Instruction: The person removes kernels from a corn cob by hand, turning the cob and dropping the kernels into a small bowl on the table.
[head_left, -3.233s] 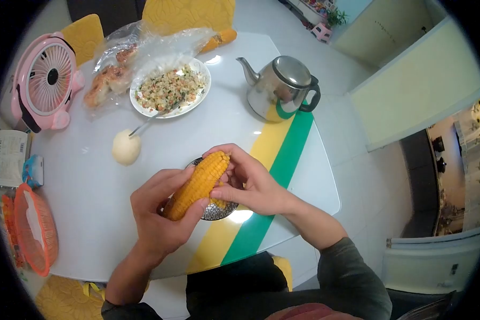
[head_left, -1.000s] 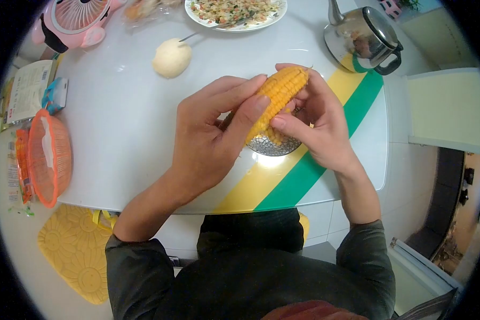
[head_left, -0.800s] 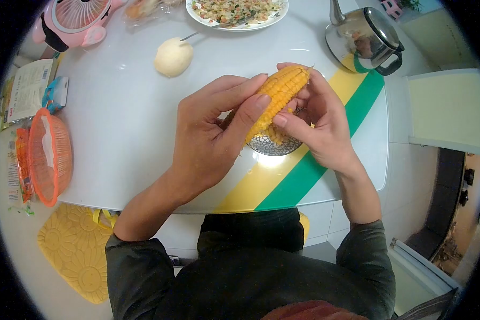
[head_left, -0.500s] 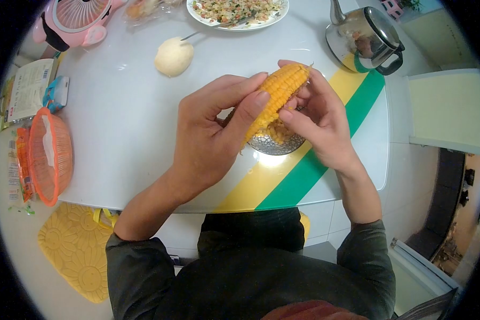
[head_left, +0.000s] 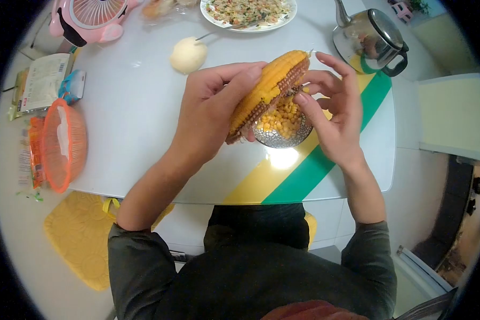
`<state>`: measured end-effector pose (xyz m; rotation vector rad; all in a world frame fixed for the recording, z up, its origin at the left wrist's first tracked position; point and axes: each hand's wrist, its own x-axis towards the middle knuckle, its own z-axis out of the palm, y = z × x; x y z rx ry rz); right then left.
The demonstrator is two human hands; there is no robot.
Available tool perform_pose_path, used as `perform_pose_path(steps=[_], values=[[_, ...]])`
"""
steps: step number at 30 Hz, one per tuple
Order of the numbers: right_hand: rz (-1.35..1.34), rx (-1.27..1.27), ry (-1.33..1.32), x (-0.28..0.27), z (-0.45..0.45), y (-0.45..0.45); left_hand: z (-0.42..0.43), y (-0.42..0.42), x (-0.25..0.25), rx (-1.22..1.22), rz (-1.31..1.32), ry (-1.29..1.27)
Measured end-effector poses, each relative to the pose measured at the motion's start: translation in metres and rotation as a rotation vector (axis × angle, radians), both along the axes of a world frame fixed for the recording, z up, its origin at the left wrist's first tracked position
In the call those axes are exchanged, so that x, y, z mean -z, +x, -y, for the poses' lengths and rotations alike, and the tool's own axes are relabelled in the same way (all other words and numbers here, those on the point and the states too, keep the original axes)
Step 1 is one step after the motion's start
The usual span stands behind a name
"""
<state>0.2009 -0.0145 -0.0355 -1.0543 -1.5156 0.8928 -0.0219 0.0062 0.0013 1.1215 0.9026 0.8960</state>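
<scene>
My left hand (head_left: 210,106) is wrapped round an ear of corn (head_left: 269,85), held tilted above the table. A strip of bare brownish cob shows along its right side, with yellow kernels on the rest. Beside that strip is my right hand (head_left: 336,106), its index finger raised and its thumb and another finger pinched together. A yellow corn kernel (head_left: 305,90) shows at those fingertips. Below the hands stands a bowl (head_left: 282,141) with a cracked silver pattern, holding loose corn kernels (head_left: 281,118). The ear hides the bowl's left part.
A pale round bun (head_left: 188,55) lies near a white plate (head_left: 250,28) of chopped food with a utensil on it. At the back right stands a metal kettle (head_left: 368,40). An orange basket (head_left: 64,146) and a pink fan (head_left: 90,21) are on the left.
The ear has turned in my left hand, so its bare strip now faces up and right. My right hand has drawn back from it, uncovering more of the bowl. The view has shifted slightly.
</scene>
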Motion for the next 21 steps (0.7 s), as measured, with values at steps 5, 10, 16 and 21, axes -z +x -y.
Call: perform_pose_path(steps=[5,10,16,21], values=[[0.062,0.025,0.171,0.000,0.006,-0.005,0.005,0.016,0.006,-0.076,0.037,0.005],[0.163,0.005,0.258,0.003,0.005,-0.006,0.008,0.023,0.016,-0.071,-0.082,0.254],[0.228,0.007,0.376,0.003,0.006,-0.007,0.011,0.025,0.019,-0.101,-0.171,0.382],[0.248,0.002,0.334,-0.001,0.008,-0.010,0.008,0.026,0.027,-0.166,-0.189,0.550]])
